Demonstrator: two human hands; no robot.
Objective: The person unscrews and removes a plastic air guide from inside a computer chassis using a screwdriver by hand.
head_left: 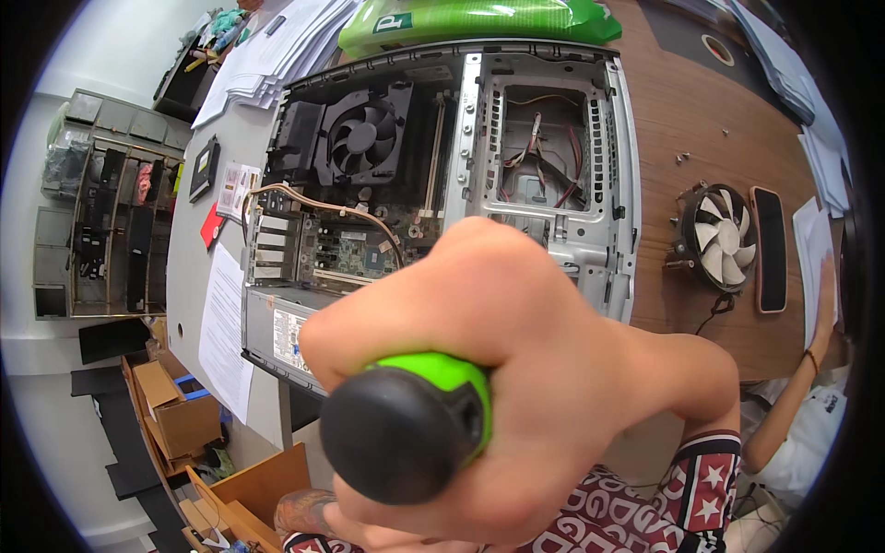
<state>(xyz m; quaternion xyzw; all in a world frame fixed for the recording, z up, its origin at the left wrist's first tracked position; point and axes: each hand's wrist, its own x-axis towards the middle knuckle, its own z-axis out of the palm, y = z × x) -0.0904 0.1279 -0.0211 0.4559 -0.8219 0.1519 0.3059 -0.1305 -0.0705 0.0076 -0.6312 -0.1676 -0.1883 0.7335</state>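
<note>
closest is the right hand (544, 396), its fingers curled firmly round a stout green handle with a domed black end (392, 433), probably a screwdriver; the hand is wrapped about it, with no gap showing between skin and grip. the tip is hidden, so whether it touches anything cannot be told. the left hand cannot be made out.

beyond the hand, and partly hidden by it, lies the silver and black metal computer case (625, 184), flat on a brown wooden desk (668, 111) with its insides exposed.

the work looks partway through: the case's cover is off, and a round black fan with pale blades (728, 238) lies to its right, with small loose metal screws (680, 158) nearby. what seems left is the square-framed black fan (359, 136), the green circuit board (352, 251) and the red and black cables (544, 161), all inside the case.

farther right of the case, past a dark-screened phone (770, 249), is a co-worker's hand (823, 295). a shiny green plastic package (498, 20) lies behind the case, and a stack of white paper (272, 60) to its back left.
</note>
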